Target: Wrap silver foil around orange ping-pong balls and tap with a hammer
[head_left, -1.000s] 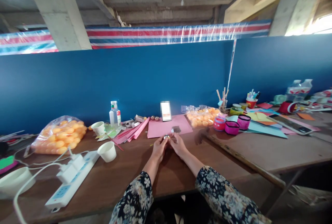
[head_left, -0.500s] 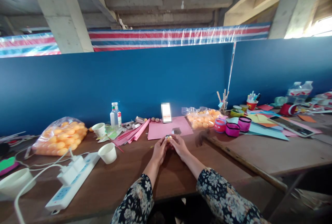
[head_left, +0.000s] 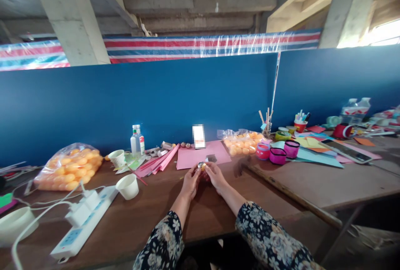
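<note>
A small shiny silver-and-gold ball (head_left: 201,165) is held at the fingertips of both hands, above the near edge of the pink paper (head_left: 187,161). My left hand (head_left: 191,179) pinches it from the left side. From the right, my right hand (head_left: 216,177) closes on it with thumb and fingers. Fingers cover much of the ball, so its full shape is hidden. Just beyond the hands, a dark grey patch (head_left: 211,158) lies on the pink paper. Similar small round metallic balls (head_left: 185,145) rest at the paper's far edge.
A hammer (head_left: 281,188) lies to the right of my hands. Bags of orange balls (head_left: 70,169) stand left and back right. At left are a power strip (head_left: 84,224), a white paper cup (head_left: 127,187) and small bottles (head_left: 137,140). Pink fabric bands (head_left: 277,156) sit at right.
The view has shifted slightly, so the scene sits a little further left. Both hands stay on the ball, which shows slightly more silver on top.
</note>
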The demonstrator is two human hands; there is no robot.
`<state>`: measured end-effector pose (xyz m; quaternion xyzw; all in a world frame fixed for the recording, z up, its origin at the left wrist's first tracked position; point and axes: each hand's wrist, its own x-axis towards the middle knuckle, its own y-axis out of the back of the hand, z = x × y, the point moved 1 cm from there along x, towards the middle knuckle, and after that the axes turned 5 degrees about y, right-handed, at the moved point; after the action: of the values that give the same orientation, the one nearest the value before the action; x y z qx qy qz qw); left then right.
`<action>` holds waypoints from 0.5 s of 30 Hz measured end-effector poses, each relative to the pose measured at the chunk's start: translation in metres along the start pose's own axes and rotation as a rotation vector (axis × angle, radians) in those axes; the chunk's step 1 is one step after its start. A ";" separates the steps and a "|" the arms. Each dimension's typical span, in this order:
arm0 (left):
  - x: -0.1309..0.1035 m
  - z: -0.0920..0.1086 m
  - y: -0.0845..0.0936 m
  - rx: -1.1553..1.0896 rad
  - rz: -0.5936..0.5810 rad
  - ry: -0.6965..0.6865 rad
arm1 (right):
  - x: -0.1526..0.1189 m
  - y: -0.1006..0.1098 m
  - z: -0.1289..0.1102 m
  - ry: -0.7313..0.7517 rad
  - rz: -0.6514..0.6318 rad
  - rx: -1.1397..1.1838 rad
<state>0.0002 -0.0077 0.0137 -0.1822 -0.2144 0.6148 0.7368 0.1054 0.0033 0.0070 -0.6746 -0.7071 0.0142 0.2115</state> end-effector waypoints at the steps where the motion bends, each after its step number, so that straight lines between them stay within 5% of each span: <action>1: 0.000 0.000 -0.001 0.008 -0.001 0.001 | 0.000 0.000 0.000 -0.002 -0.001 0.002; 15: 0.000 -0.002 0.000 0.053 0.019 0.013 | -0.001 -0.002 0.000 0.001 -0.011 -0.068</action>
<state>0.0016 -0.0073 0.0116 -0.1689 -0.1916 0.6261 0.7367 0.1037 0.0018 0.0068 -0.6775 -0.7108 -0.0114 0.1888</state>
